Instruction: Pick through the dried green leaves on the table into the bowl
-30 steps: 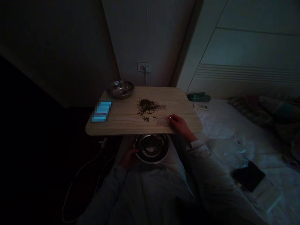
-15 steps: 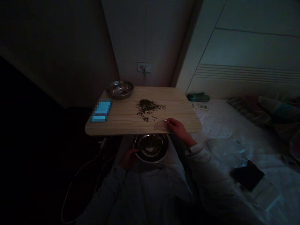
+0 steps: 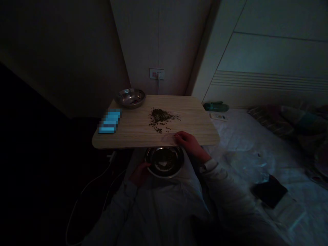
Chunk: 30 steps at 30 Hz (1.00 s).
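Note:
My left hand grips the left rim of a steel bowl, which rests on my lap below the table's front edge. Small dark grains lie inside this bowl. In my right hand is a thin clear plastic piece with a rounded outline, pinched at its right side. It is low over the front edge of the wooden table, just above the bowl; whether it touches the wood is hard to see. Behind it, a loose heap of dark grains is spread on the tabletop, with a few strays nearer me.
A second steel bowl stands at the table's back left corner, behind a lit phone. To the right, a bed holds a green bottle, a remote control and a clear plastic bag. A white cable hangs at left.
My right hand has moved a little left and toward me along the table's front edge, carrying the clear plastic piece. My left hand and the bowl on my lap stay put.

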### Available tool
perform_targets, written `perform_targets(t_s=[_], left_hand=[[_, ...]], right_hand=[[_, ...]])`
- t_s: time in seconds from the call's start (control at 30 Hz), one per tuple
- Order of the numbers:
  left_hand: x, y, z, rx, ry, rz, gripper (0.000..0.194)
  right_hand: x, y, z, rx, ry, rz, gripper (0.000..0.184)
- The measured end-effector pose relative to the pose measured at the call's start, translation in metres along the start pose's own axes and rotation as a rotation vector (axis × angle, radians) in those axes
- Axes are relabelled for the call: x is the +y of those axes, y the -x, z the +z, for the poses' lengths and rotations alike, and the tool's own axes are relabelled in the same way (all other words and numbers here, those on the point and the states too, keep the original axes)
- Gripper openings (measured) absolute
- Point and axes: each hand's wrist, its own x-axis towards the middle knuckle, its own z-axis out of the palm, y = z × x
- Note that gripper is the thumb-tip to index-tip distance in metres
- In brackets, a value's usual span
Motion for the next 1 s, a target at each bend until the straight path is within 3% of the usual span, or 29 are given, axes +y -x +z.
perform_targets(t_s=[0.2, 0.5, 0.83, 1.0], left_hand=[[0.001, 0.001, 0.001, 0.025, 0.016, 0.005, 0.036], [-0.001, -0.001, -0.002, -0.027, 0.009, 0.025, 0.050], [0.001, 0.000, -0.003, 0.027, 0.021, 0.009, 0.042], [0.000, -0.004, -0.006, 0.142, 0.059, 0.049, 0.039]], right_hand=[[-0.009, -0.012, 0.012, 0.120, 0.096, 0.103, 0.020], [-0.004, -0.025, 0.016, 0.271, 0.109, 0.114, 0.021], [-0.010, -0.046, 0.017, 0.246, 0.169, 0.158, 0.023], [-0.006, -0.051, 0.020, 0.216, 0.141, 0.106, 0.022]])
